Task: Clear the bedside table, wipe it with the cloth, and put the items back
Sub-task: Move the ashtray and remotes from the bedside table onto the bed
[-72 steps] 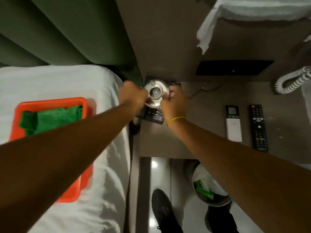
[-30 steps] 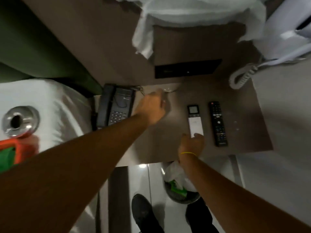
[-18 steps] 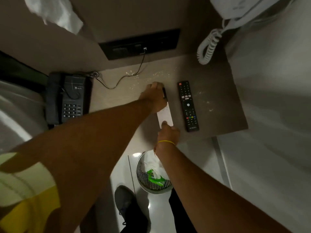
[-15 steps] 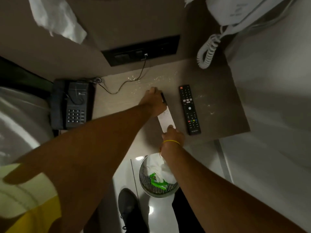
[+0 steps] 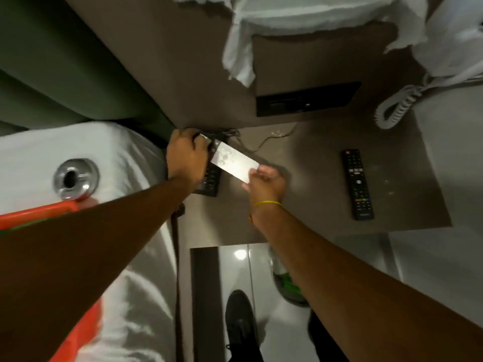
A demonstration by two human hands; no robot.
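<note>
Both hands hold the white remote (image 5: 234,163) in the air above the left part of the brown bedside table (image 5: 308,194). My left hand (image 5: 187,155) grips its far end and my right hand (image 5: 266,182) pinches its near end. Beneath it the black desk phone (image 5: 210,182) sits at the table's left edge, mostly hidden by my left hand. A black TV remote (image 5: 356,184) lies flat on the table's right side. A metal ashtray (image 5: 76,178) rests on the white bed (image 5: 109,158), beside an orange tray (image 5: 39,211) that holds something green.
A black wall panel (image 5: 305,99) with a thin cable sits behind the table. A white coiled phone cord (image 5: 392,112) hangs at the back right. A waste bin (image 5: 287,286) stands on the shiny floor below, near my black shoe (image 5: 240,322). Green curtain (image 5: 65,61) hangs behind the bed.
The white remote has been lifted off the table and carried left, over the phone, held by both hands. The view has swung left, so the bed and ashtray are back in sight.
</note>
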